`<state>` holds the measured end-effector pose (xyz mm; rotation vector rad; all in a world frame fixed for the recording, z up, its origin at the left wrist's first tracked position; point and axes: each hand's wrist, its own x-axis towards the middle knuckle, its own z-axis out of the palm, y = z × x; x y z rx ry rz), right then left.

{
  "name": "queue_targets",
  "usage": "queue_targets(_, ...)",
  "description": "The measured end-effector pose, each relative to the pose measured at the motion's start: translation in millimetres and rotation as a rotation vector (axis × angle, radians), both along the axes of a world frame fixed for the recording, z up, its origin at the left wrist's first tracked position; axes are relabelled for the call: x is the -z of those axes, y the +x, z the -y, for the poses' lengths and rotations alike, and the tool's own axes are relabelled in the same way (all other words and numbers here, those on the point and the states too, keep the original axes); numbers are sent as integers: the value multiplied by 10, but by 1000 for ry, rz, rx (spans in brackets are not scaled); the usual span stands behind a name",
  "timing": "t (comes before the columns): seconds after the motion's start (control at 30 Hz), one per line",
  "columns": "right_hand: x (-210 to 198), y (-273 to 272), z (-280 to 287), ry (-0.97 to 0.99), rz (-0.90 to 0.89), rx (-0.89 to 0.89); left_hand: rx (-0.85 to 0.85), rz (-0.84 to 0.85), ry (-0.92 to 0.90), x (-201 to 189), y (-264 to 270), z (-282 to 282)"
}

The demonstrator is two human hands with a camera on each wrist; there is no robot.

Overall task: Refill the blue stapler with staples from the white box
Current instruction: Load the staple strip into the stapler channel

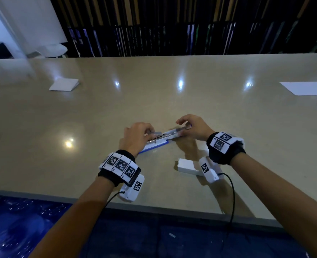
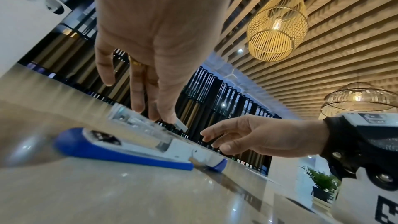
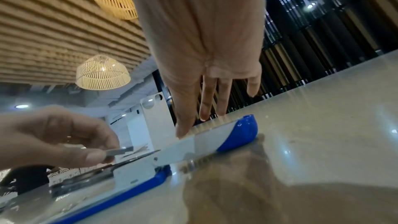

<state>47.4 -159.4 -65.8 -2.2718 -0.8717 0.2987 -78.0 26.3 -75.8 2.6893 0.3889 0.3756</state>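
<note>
- Two forearms reach in from the near edge of the head view, each wearing a black wristband with white coded tags and a small white camera unit.
- Blue stapler (image 1: 158, 141) lies opened out flat on the beige countertop (image 1: 172, 101), between the two hands and just beyond the white box (image 1: 186, 165); its body is white with blue ends and a blue underside, and the metal staple channel is exposed.
- Its long axis runs from near-left to far-right across the counter, one blue end under the left hand (image 1: 137, 135) and the other under the right hand (image 1: 193, 127).
- Left hand pinches a short grey strip of staples (image 3: 118, 151) between thumb and fingertips, held just above the open channel; its other fingers are curled.
- Right hand rests its extended fingers on the far half of the stapler, with the thumb against the white side, pressing it to the counter rather than wrapping it.
- White box lies on its side near the right wrist, partly hidden by the wrist camera; whether it is open I cannot tell.
- Glossy countertop mirrors ceiling lights; a folded white card (image 1: 63, 84) lies far left and a white sheet (image 1: 306, 88) far right.
- Dark vertical slats line the back, a wooden slatted ceiling carries woven pendant lamps (image 2: 277, 26), and the floor is deep blue.
</note>
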Motion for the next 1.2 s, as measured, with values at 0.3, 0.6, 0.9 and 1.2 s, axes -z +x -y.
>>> queue_targets(0.3,-21,52,-191,-220,43,-93,-141,-56,-130,65,-53,-110)
queue_targets(0.6,-18,59,-193,-190,3,-82,-128,-39,-263,80,-89,-104)
queue_targets(0.9,-4,76,-178,-182,-13,-85,-159,-19,-277,55,-153,-120)
queue_targets(1.2,13,87,-167,-169,-19,-87,-156,-65,-223,-7,-108,-89)
